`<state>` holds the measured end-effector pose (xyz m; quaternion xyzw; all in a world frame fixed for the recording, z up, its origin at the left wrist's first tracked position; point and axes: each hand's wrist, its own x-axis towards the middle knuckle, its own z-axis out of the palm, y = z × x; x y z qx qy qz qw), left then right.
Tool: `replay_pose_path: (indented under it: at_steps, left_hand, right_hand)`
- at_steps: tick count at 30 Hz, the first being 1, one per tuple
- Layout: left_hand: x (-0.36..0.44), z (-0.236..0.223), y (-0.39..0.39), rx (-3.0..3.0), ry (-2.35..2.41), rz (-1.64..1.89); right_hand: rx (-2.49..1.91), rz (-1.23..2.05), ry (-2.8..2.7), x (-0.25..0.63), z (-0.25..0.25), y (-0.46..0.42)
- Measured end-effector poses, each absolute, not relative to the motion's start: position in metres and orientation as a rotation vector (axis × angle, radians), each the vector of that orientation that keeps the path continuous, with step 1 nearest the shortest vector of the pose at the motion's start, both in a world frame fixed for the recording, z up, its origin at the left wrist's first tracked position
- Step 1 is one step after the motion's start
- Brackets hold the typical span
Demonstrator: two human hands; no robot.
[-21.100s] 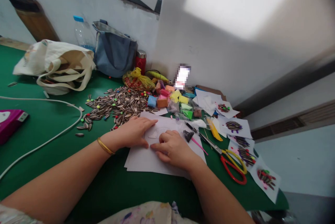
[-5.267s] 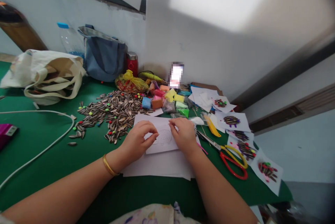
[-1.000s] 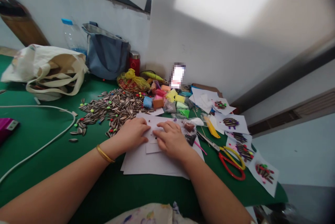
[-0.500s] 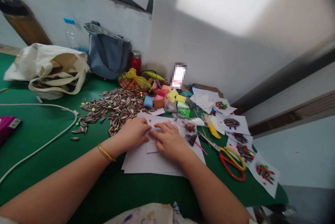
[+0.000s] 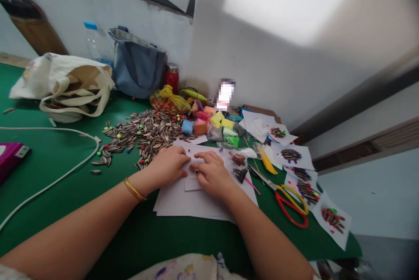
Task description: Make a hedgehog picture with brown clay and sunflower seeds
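Observation:
My left hand (image 5: 169, 165) lies on the small white paper (image 5: 193, 185), fingers stretched out along its left side and holding nothing visible. Opposite it, my right hand (image 5: 214, 174) rests on the same paper with its fingers apart. A tiny dark bit (image 5: 197, 171) shows between the right index finger and thumb; whether they touch it I cannot tell. Another small dark dot (image 5: 189, 150) sits higher on the paper, between the two hands. Larger white sheets (image 5: 183, 205) lie underneath. A gold bracelet (image 5: 133, 190) circles my left wrist.
Sunflower seeds (image 5: 150, 131) are heaped behind my left hand. Coloured clay packets (image 5: 200, 129) lie behind the paper. To the right are scissors (image 5: 278, 188), a yellow cutter (image 5: 269, 161) and seed-decorated cards (image 5: 332, 219). Bags (image 5: 139, 68), a phone (image 5: 225, 95) and a white cable (image 5: 49, 180) are farther off.
The right index finger and thumb have spread a little, and the tiny dark bit now shows between them. The left hand stays in place; the whole view has shifted slightly.

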<state>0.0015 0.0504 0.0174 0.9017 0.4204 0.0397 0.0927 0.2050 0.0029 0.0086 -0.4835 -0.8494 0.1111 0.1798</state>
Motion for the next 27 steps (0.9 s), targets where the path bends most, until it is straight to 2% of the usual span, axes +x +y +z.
replay_pose_path:
  at_steps: [27]
  left_hand:
    - [0.0012,0.0159,0.0515,2.671,1.257,0.114]
  right_hand:
    - [-1.218,0.396,-2.472,0.21,0.0077,0.0003]
